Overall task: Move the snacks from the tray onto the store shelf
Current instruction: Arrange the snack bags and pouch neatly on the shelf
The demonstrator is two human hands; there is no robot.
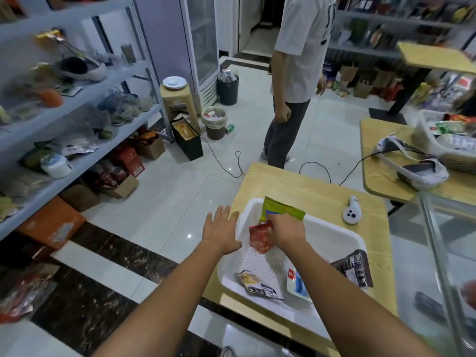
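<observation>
Right hand [286,229]: fingers curled down over the top edge of a red snack packet [260,239], clamped on it. The packet hangs upright above the perforated floor of the white tray [334,228], near the tray's far left corner.

Left hand [221,228]: palm down, fingers straight and spread apart, holding nothing, positioned at the tray's left rim.

Green snack bag [279,208]: upright in the far corner of the tray, just behind the right hand; contact with the hand cannot be determined.

Two further packets lie flat at the near end of the tray: a packet with a black label [257,284] and a white-and-blue packet [298,283]. A dark packet [356,269] lies over the tray's right rim.

The tray rests on the wooden tabletop [322,194]. The store shelf [140,47] stands to the left, across the tiled floor, well apart from the tray
</observation>
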